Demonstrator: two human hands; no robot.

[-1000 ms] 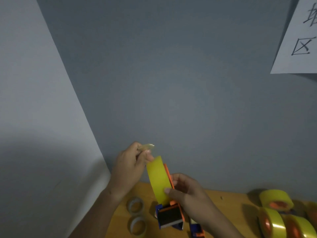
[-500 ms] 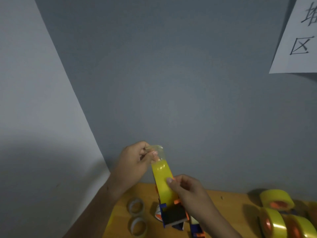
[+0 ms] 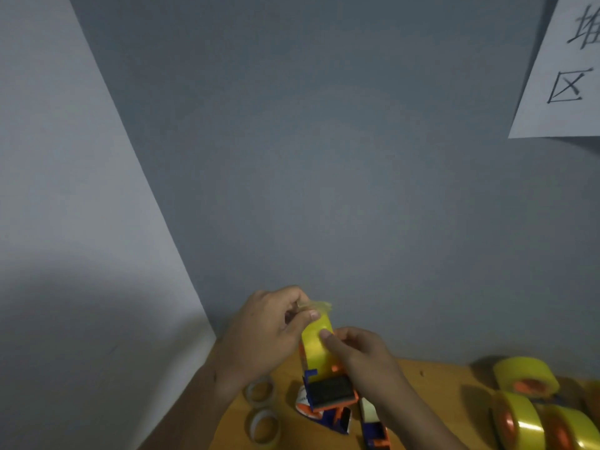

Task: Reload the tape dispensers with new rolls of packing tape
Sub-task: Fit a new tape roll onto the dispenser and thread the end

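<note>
Seeing left hand (image 3: 269, 332) pinching tape end (image 3: 316, 306) above dispenser (image 3: 329, 393); right hand (image 3: 360, 355) gripping roll (image 3: 316, 344) there. Risking: end folding, sticking to itself, if pinch is slipping.

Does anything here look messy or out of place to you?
Slightly. Two empty tape cores lie loose on the wooden table near its left edge, and a second dispenser lies on its side beside the one being loaded. The tape end pinched by the left hand looks crumpled.
</note>
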